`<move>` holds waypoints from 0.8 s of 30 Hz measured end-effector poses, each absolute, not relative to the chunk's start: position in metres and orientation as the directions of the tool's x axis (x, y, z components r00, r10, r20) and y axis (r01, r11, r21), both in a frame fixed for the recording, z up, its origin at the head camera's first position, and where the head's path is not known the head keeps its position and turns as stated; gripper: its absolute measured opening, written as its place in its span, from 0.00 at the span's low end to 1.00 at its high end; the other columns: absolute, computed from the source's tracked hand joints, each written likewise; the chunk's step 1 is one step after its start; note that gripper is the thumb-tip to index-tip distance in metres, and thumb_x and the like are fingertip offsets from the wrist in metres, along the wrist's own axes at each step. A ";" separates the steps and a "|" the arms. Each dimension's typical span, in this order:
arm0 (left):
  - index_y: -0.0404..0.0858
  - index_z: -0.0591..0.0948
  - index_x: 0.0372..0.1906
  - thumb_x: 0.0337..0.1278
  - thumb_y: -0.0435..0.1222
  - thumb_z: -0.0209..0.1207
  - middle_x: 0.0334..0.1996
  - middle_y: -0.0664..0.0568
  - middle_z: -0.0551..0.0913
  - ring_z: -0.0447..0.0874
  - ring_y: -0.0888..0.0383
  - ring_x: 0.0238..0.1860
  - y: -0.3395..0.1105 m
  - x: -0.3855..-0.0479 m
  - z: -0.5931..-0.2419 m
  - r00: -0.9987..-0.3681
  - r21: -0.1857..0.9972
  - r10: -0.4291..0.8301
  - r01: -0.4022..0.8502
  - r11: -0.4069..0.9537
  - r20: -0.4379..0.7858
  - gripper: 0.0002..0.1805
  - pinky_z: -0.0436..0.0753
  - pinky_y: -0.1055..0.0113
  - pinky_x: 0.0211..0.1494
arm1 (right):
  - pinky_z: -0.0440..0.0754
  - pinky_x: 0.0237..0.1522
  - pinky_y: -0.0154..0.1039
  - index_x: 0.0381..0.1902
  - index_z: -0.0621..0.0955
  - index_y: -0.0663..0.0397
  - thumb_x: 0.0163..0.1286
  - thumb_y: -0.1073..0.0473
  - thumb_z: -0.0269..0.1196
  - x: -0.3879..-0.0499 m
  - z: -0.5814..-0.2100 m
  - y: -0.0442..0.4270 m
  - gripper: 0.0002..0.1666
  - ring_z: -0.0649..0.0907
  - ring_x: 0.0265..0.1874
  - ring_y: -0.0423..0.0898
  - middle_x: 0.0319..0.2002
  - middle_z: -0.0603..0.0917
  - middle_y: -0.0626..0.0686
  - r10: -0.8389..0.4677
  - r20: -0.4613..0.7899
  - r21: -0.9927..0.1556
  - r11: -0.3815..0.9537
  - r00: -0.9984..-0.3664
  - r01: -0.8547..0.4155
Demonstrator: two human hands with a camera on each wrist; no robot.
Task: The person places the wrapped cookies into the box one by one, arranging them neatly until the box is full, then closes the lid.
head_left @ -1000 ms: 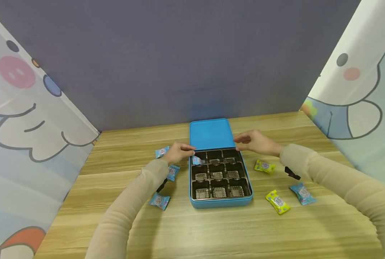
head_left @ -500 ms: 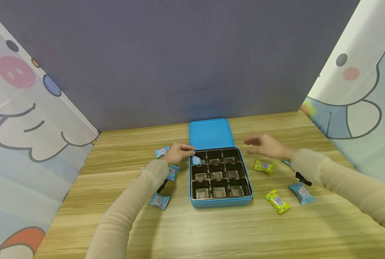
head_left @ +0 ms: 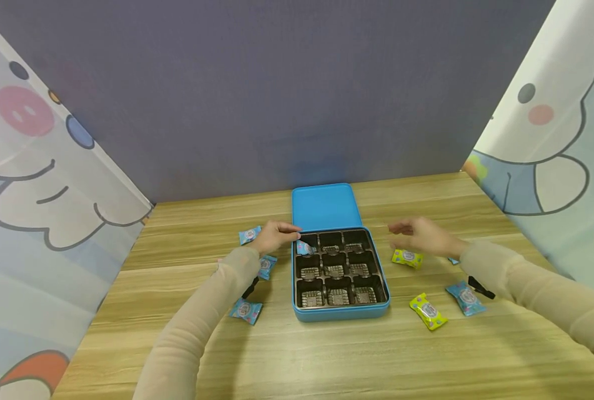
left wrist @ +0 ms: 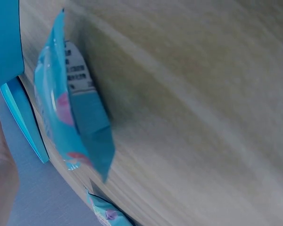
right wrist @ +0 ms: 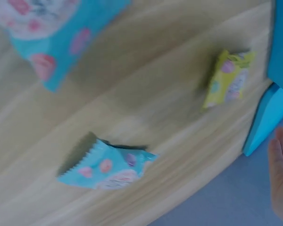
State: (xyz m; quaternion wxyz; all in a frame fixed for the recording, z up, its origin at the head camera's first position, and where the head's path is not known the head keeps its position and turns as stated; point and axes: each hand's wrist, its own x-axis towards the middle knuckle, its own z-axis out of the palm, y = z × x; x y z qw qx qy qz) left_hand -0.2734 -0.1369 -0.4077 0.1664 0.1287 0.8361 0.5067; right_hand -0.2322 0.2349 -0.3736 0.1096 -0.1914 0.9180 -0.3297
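A blue tin stands with its lid folded back. Its dark tray has several compartments, and a blue wrapped candy lies in the back left one. My left hand touches the tin's back left corner, fingers extended beside that candy; it shows only partly in the left wrist view. Right of the tin, my right hand hovers over a yellow wrapped candy, fingers loosely bent, holding nothing. In the right wrist view the same yellow candy lies apart from the hand.
Blue candies lie left of the tin, one partly behind the left wrist. At right lie a second yellow candy, a blue candy and another blue one mostly hidden by the right wrist. A grey panel stands behind the table.
My right hand has left the tin's back right corner and moved right and toward me, over the yellow candy. The left hand and the tin have stayed in place.
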 end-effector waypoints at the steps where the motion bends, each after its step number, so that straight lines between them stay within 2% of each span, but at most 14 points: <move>1: 0.36 0.79 0.53 0.59 0.37 0.58 0.51 0.44 0.80 0.76 0.49 0.55 -0.137 -0.273 -0.408 -0.911 0.889 0.384 0.048 0.455 -0.148 0.18 0.76 0.54 0.58 | 0.72 0.57 0.57 0.56 0.72 0.69 0.61 0.52 0.64 -0.231 -0.376 0.236 0.33 0.74 0.55 0.63 0.55 0.75 0.66 -0.424 -0.075 -0.648 0.709 -0.903 -0.279; 6: 0.37 0.79 0.53 0.58 0.38 0.59 0.51 0.44 0.80 0.76 0.49 0.55 -0.137 -0.273 -0.407 -0.912 0.890 0.385 0.050 0.453 -0.145 0.18 0.76 0.55 0.58 | 0.72 0.56 0.57 0.56 0.72 0.71 0.60 0.55 0.65 -0.228 -0.383 0.241 0.31 0.75 0.53 0.63 0.54 0.76 0.67 -0.425 -0.059 -0.643 0.708 -0.903 -0.291; 15: 0.36 0.79 0.53 0.59 0.38 0.58 0.51 0.45 0.80 0.75 0.50 0.55 -0.136 -0.273 -0.407 -0.914 0.886 0.379 0.051 0.460 -0.144 0.18 0.76 0.56 0.58 | 0.73 0.55 0.57 0.57 0.72 0.69 0.58 0.57 0.66 -0.225 -0.397 0.248 0.33 0.76 0.53 0.63 0.53 0.77 0.66 -0.415 -0.062 -0.627 0.724 -0.908 -0.288; 24: 0.39 0.80 0.52 0.58 0.38 0.59 0.54 0.46 0.78 0.76 0.50 0.55 -0.137 -0.274 -0.409 -0.917 0.889 0.370 0.041 0.456 -0.148 0.17 0.76 0.55 0.58 | 0.71 0.58 0.58 0.58 0.71 0.67 0.59 0.50 0.65 -0.221 -0.409 0.255 0.35 0.72 0.56 0.65 0.56 0.75 0.66 -0.411 -0.112 -0.650 0.719 -0.905 -0.246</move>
